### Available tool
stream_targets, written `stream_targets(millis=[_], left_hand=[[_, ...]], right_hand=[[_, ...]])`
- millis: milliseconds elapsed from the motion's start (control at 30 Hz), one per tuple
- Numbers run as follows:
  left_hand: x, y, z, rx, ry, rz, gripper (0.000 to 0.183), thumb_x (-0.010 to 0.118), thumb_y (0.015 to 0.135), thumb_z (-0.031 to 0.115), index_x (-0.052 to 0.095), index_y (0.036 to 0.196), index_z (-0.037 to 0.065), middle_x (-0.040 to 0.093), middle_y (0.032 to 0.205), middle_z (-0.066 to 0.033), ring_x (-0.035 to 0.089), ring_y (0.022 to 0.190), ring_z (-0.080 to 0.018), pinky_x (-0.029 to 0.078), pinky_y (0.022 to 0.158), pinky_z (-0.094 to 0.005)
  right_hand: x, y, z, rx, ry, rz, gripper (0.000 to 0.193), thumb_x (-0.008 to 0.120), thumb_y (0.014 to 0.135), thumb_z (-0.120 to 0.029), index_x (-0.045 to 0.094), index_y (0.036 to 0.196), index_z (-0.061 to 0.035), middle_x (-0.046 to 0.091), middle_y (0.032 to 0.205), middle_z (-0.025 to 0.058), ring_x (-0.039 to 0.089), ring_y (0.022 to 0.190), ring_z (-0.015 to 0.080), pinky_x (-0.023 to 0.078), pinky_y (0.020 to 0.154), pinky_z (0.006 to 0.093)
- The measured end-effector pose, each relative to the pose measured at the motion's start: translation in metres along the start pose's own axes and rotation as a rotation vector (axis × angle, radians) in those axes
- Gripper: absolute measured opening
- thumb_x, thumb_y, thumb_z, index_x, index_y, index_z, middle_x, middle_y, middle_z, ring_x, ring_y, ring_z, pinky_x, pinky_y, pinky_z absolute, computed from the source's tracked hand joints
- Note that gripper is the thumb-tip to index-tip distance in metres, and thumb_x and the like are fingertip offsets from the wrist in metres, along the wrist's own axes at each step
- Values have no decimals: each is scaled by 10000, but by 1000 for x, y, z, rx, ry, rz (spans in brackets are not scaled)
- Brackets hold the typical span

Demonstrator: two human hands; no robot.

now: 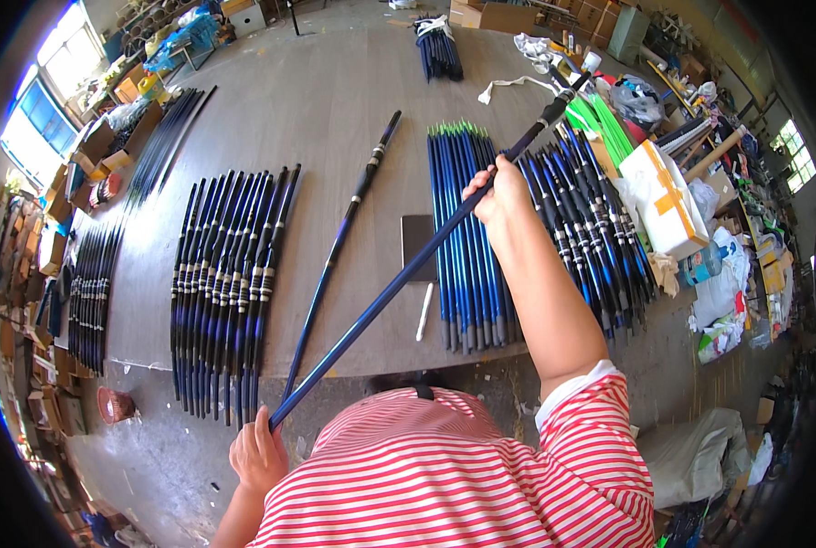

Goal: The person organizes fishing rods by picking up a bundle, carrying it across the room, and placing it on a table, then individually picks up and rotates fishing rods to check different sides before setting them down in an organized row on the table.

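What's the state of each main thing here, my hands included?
Held rod: slanted, upper end toward the right
Left hand: closed on the rod's lower end
Right hand: closed around its upper part
Lone rod: lying on the table
Green-tipped rods: lying side by side
Far rod bundle: tied with white material
White box: taped; open or shut unclear

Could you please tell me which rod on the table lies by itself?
The pale-banded rod just left of the blue rod that the left hand and right hand hold; other rods on the table lie in groups.
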State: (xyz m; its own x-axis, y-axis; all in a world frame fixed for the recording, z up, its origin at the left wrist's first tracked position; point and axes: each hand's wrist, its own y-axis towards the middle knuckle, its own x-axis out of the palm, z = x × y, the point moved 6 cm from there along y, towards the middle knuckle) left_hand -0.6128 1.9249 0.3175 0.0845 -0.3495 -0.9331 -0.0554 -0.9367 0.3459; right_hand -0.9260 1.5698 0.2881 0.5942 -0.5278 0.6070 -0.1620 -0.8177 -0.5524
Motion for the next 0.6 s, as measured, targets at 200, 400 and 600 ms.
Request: stream_targets(millis=[200, 400, 600], left_hand=[[9, -25, -37, -36, -112, -196, 311, 538, 839, 357, 490, 852, 50, 513, 668, -85, 541, 528, -275, 420, 450, -368], [31, -44, -74, -216, -714, -884, 324, 485, 901, 292, 547, 809, -12, 625, 771, -157, 612, 634, -300, 483, 545, -352], [65, -105, -75, -803, -1820, -1572, 485, 394, 925, 415, 539, 1096, -15, 632, 964, -106, 599, 840, -172, 494, 767, -317]], right_hand=[[13, -13, 27, 53, 46, 81, 384, 407, 900, -476, 391, 734, -129, 252, 483, -41, 214, 374, 95, 211, 398, 245], [15, -29, 35, 84, 26, -50, 556, 352, 849, -627, 341, 579, -142, 180, 439, -63, 135, 344, 76, 119, 349, 229], [26, -34, 50, 181, 197, -480, 559, 323, 839, -651, 349, 614, -140, 156, 471, -66, 123, 372, 68, 110, 341, 219]])
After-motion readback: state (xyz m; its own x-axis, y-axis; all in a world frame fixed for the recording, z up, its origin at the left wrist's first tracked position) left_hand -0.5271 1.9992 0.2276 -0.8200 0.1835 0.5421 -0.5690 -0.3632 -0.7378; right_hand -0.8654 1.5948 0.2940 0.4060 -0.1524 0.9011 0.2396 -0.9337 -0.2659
